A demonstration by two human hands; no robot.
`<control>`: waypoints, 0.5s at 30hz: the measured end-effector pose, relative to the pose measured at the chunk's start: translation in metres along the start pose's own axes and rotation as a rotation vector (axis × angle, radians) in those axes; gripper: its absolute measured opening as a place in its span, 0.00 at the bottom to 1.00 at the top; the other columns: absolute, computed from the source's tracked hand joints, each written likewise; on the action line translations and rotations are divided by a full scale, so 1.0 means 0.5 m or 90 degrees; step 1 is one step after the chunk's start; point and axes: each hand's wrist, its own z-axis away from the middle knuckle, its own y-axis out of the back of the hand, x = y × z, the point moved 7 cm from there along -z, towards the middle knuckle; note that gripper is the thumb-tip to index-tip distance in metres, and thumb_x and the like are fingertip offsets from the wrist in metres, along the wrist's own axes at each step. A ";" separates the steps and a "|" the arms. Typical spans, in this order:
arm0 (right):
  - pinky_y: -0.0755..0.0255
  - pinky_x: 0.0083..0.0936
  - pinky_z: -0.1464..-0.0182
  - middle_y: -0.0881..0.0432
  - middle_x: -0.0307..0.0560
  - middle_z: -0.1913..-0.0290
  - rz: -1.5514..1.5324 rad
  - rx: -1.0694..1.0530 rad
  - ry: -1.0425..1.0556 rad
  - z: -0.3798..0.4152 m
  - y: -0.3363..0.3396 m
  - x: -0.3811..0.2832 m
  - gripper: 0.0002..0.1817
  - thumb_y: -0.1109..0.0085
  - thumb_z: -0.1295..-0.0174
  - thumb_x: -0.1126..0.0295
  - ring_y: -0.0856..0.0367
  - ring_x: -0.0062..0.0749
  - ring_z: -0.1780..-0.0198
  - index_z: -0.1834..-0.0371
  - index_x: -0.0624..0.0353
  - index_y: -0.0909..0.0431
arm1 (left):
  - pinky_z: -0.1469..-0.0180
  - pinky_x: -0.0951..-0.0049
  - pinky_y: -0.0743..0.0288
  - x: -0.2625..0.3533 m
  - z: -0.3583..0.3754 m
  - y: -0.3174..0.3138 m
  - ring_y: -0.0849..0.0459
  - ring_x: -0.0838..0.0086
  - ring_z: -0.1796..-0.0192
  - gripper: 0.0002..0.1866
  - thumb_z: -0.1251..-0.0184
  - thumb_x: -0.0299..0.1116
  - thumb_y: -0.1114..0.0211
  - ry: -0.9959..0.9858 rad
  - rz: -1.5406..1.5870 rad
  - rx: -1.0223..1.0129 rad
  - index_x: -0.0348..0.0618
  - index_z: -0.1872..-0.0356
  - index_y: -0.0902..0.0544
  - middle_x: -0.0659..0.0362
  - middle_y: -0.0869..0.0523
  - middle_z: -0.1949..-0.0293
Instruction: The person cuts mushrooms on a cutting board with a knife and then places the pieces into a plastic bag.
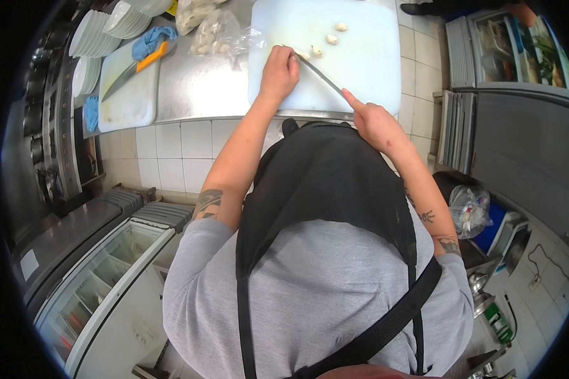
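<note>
My right hand (374, 124) is closed round the handle of a knife (322, 76), its index finger stretched along the blade's spine. The blade slants up to the left over a large white cutting board (367, 69). At the tip end of the blade my left hand (281, 72) is closed, fingers bent together; a small pale piece (302, 55) shows beside its fingertips. What the left fingers hold is mostly hidden. Beyond the blade lie small whitish pieces that look like mushrooms or garlic: one (317, 50) near the blade, two (332, 39) (341, 27) farther back.
Plastic bags (216, 35) of similar whitish pieces lie left of the board. Farther left, an orange-handled knife (133, 69) and a blue cloth (153, 40) rest on a smaller board (139, 104), near stacked white bowls (95, 35). Part of another person (449, 6) shows at the top right.
</note>
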 end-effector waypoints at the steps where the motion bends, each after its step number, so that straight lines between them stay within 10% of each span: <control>1: 0.23 0.52 0.55 0.17 0.65 0.68 -0.013 -0.007 0.000 0.000 -0.007 0.008 0.33 0.47 0.27 0.73 0.16 0.60 0.63 0.17 0.44 0.34 | 0.55 0.55 0.21 0.000 0.001 0.000 0.17 0.48 0.58 0.07 0.29 0.24 0.39 0.016 0.007 -0.006 0.40 0.53 0.20 0.47 0.19 0.56; 15: 0.22 0.41 0.52 0.15 0.66 0.64 -0.218 -0.004 0.001 0.020 0.046 0.011 0.31 0.48 0.27 0.72 0.17 0.56 0.65 0.20 0.43 0.29 | 0.46 0.55 0.18 -0.091 -0.149 0.191 0.13 0.47 0.49 0.13 0.31 0.22 0.40 -0.031 -0.207 0.061 0.37 0.48 0.16 0.43 0.12 0.51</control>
